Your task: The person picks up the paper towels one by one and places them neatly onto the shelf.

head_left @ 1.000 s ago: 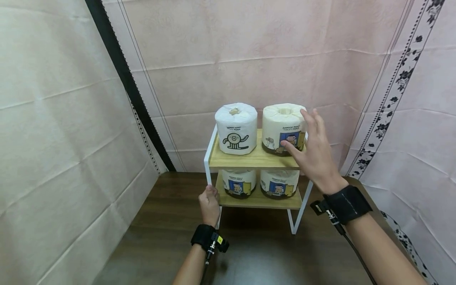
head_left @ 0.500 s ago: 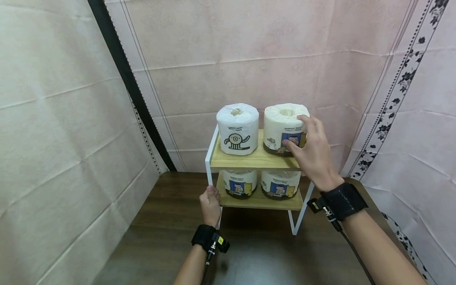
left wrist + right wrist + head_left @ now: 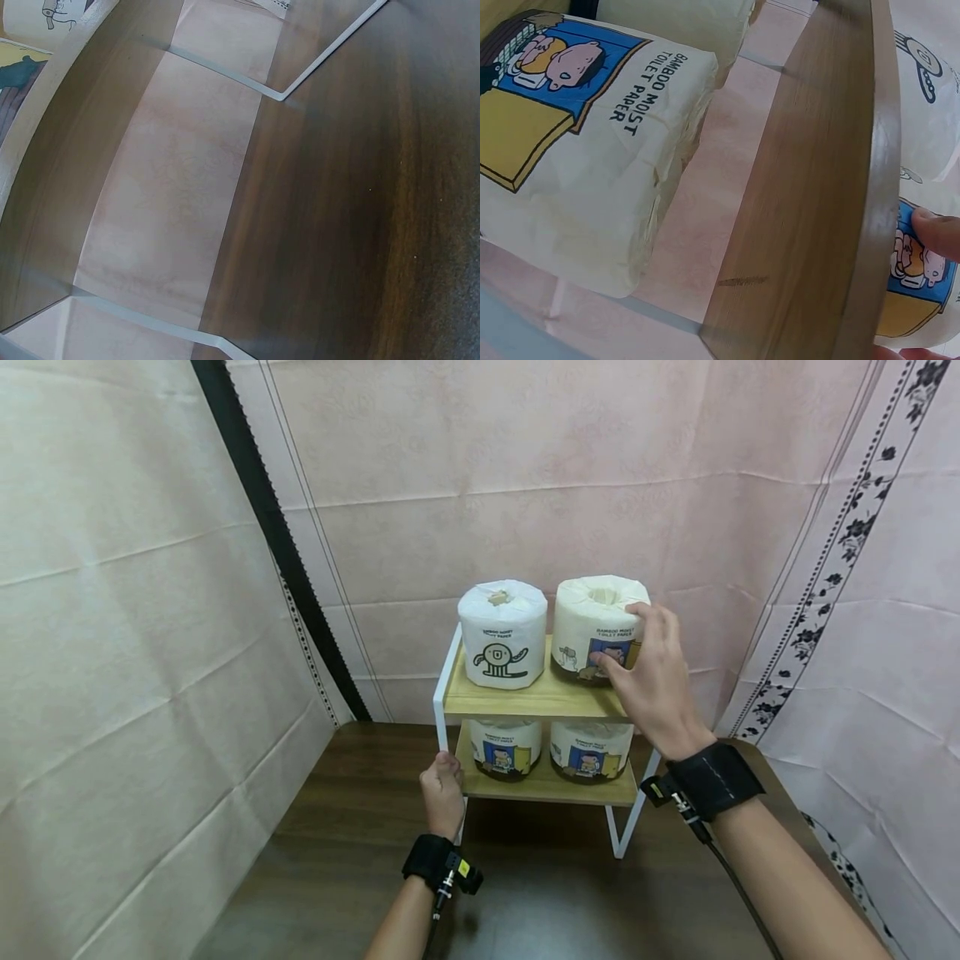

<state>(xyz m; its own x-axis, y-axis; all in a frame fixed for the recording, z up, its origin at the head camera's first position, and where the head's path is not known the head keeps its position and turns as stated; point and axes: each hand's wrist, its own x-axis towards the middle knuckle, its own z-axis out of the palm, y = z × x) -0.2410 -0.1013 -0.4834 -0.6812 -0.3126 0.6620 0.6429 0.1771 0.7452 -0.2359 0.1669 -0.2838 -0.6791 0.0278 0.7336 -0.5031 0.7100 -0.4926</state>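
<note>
My right hand (image 3: pixel 658 689) grips the cream toilet roll (image 3: pixel 588 622) at the right of the two-tier rack's upper shelf (image 3: pixel 525 700). The thumb lies on its printed front and the fingers are curled over its right side. In the right wrist view, the thumb (image 3: pixel 939 236) presses the blue print. My left hand (image 3: pixel 441 789) holds the rack's white metal frame (image 3: pixel 441 718) at the left. Beside the gripped roll stands a white toilet roll (image 3: pixel 502 635) with a cartoon figure. The left wrist view does not show the left fingers.
On the lower shelf (image 3: pixel 540 789) are two more printed toilet rolls, a left roll (image 3: pixel 505 750) and a right roll (image 3: pixel 590 752). The rack stands on a dark wooden table (image 3: pixel 337 860). Cloth curtains (image 3: pixel 487 460) hang behind and at both sides.
My right fingers have closed from a spread pose onto the right upper roll. It has shifted slightly up and left, nearer the white roll. My left hand stays on the frame.
</note>
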